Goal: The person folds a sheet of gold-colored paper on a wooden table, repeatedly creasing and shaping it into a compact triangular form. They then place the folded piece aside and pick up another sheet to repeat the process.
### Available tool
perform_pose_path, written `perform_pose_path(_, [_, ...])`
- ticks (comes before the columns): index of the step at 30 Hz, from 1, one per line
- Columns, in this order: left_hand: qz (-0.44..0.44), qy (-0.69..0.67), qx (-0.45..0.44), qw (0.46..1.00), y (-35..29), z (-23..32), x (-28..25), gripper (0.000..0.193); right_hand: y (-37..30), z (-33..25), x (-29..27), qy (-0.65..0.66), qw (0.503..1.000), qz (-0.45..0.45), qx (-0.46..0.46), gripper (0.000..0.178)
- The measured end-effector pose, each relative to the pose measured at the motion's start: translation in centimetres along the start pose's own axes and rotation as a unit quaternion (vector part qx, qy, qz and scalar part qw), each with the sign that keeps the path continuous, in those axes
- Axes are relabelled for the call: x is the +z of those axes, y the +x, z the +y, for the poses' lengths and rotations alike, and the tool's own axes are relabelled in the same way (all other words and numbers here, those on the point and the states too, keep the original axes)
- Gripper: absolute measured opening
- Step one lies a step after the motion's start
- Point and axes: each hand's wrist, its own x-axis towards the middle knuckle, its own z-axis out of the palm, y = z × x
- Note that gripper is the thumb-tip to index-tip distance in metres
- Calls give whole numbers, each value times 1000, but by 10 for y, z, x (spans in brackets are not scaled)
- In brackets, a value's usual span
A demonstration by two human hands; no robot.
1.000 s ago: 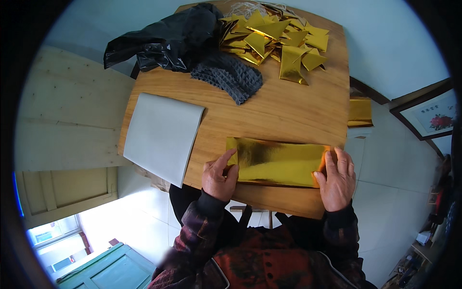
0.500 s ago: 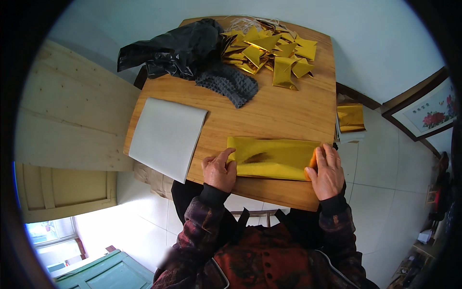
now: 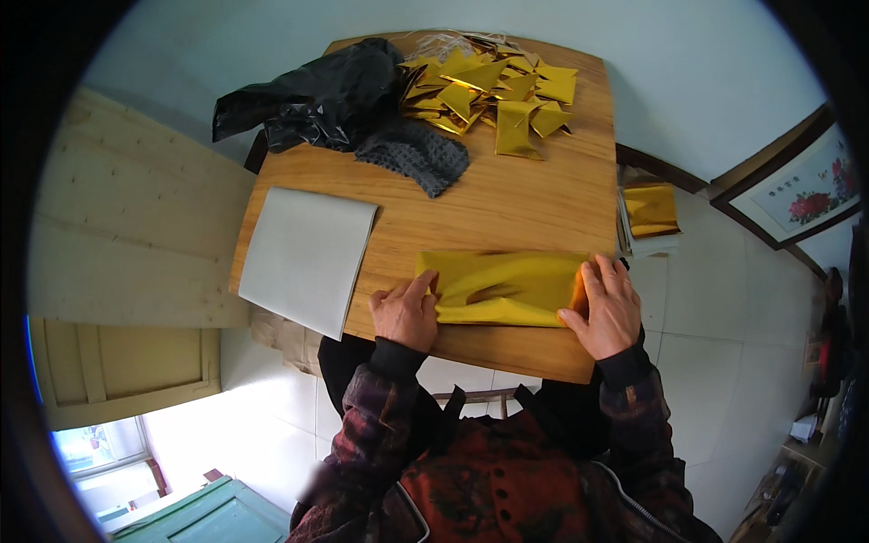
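Note:
A folded strip of gold foil paper [image 3: 525,282] lies lengthwise near the table's front edge, its surface bulging and creased. At its left end, my left hand [image 3: 404,315] is closed, with thumb and forefinger on the paper's edge and the other fingers curled under. My right hand [image 3: 608,312] holds the opposite end, fingers pressed along the edge and thumb at the near corner. Between that thumb and the fingers, the foil curves up and glows orange. What the fingertips do underneath is hidden.
On the wooden table [image 3: 507,208] a folded grey-white sheet [image 3: 308,258] lies at left. Farther back are a black plastic bag [image 3: 317,100], a dark textured cloth [image 3: 416,156] and a pile of folded gold foil shapes [image 3: 493,86]. A stack topped with gold paper [image 3: 652,210] stands right of the table.
The right end of the foil paper bends up more, and a crease has grown across its middle. Both hands stay at its ends. The whole view has shifted slightly.

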Motion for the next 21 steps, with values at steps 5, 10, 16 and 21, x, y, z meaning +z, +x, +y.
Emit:
perform_pose_path(5, [11, 99, 25, 995, -2, 8, -2, 30, -1, 3, -3, 0, 999, -43, 14, 81])
perform_pose_path(10, [59, 204, 102, 972, -1, 13, -8, 26, 1, 2, -2, -25, 998, -59, 17, 83])
perform_pose_path(16, [29, 220, 169, 960, 7, 11, -6, 24, 4, 1, -3, -33, 998, -51, 7, 82])
perform_pose_path(21, [-80, 238, 161, 954, 6, 30, 11, 40, 1, 2, -2, -29, 999, -20, -12, 78])
